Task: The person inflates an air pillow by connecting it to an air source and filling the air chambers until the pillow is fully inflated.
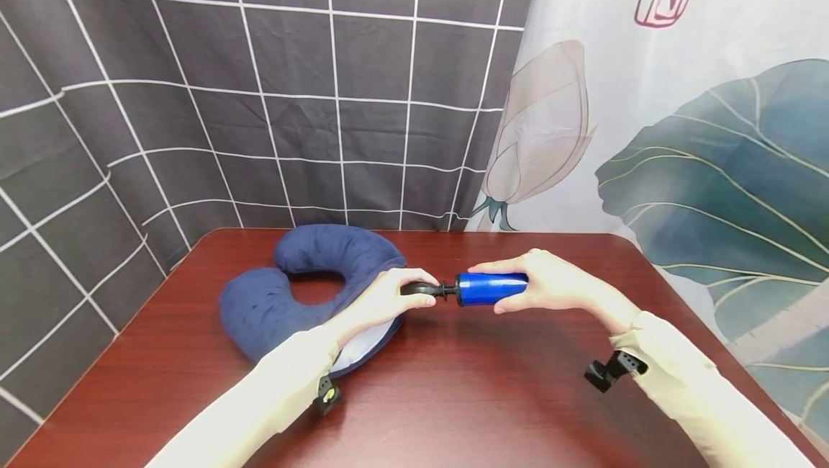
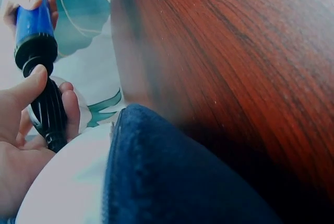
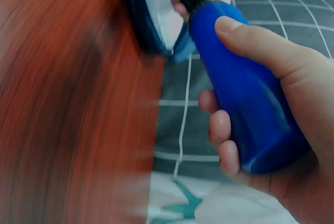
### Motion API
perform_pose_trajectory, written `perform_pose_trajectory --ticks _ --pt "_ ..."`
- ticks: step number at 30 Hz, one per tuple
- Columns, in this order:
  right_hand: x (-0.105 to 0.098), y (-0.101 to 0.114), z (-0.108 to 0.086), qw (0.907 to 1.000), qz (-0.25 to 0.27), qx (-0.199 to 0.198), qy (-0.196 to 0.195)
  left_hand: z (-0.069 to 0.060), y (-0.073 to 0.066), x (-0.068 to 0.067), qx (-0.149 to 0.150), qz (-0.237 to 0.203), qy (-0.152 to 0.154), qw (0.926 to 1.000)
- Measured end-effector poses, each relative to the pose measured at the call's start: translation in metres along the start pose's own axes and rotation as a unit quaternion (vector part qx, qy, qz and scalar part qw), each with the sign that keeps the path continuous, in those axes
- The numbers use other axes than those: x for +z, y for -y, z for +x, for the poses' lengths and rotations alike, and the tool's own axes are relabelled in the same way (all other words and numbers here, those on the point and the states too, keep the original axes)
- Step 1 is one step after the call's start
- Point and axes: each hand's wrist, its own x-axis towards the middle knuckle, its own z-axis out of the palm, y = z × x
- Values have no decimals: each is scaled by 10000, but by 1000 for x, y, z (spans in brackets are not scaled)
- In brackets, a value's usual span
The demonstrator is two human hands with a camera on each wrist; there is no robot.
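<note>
A hand air pump with a blue barrel [image 1: 482, 289] and a black ribbed handle [image 2: 49, 110] is held level above the table. My right hand [image 1: 550, 281] grips the barrel, thumb on one side and fingers curled round the other in the right wrist view. The handle end is in my left hand [image 1: 395, 294], between thumb and fingers. Only a short stretch of black rod [image 1: 447, 289] shows between handle and barrel. Under and beside my left forearm lies a navy U-shaped neck pillow [image 1: 259, 309], with a white part [image 1: 369, 340] along its near side.
The reddish-brown wooden table [image 1: 453, 396] extends all round the pillow. Behind it hangs a dark grey curtain [image 1: 291, 57] with white grid lines. On the right is a pale curtain [image 1: 712, 93] printed with a bud and leaves. Small black devices [image 1: 615, 369] are strapped to both wrists.
</note>
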Motion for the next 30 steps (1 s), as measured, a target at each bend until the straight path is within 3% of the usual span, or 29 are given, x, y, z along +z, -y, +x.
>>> perform_pose_trajectory --ticks 7,17,22,30 --pt "-14 -22 -37 9998 13 139 -166 0 -3 0 262 245 1 9994" --pt "-37 -40 -70 9928 1062 492 -242 2 -3 2 268 236 -103 9993" --pt "-32 -36 -62 9918 1093 612 -237 2 -2 5 157 205 -192 9995" --pt "-7 -24 -21 9896 1314 588 -4 2 -4 8 -26 146 -261 9995"
